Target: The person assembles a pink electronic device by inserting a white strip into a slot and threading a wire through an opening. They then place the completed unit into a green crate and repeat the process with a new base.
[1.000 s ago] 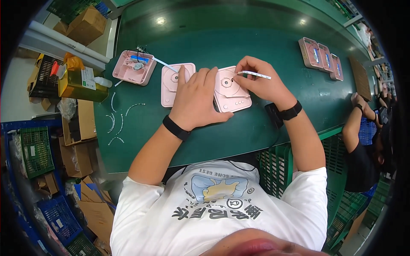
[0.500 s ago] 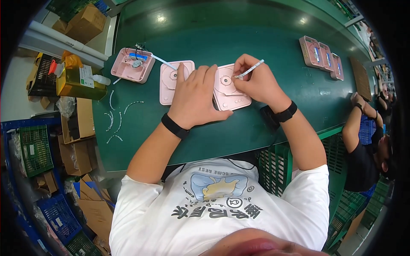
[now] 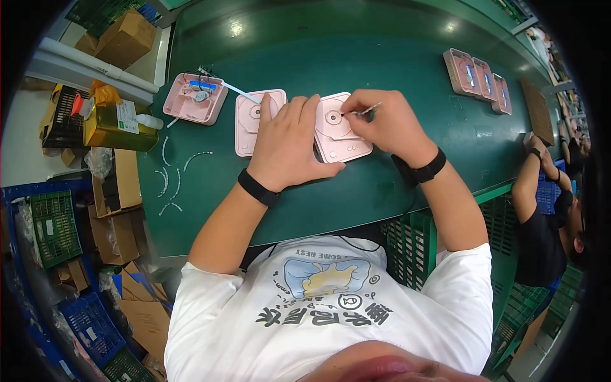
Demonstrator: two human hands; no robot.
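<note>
Pinching a thin strip (image 3: pixel 375 106) in the nearly closed right hand (image 3: pixel 388 124), above a pink panel (image 3: pixel 347 150), laying the loosely open left hand (image 3: pixel 285 145) across it and a second panel (image 3: pixel 244 137).

Right fingers (image 3: pixel 365 99) pinching strip (image 3: pixel 375 106), pink casing (image 3: pixel 342 143)

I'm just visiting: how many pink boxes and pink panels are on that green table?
Boxes: 4 (one on the left, three at the far right)
Panels: 2 (side by side, partly under the left hand)
Total: 6
</note>
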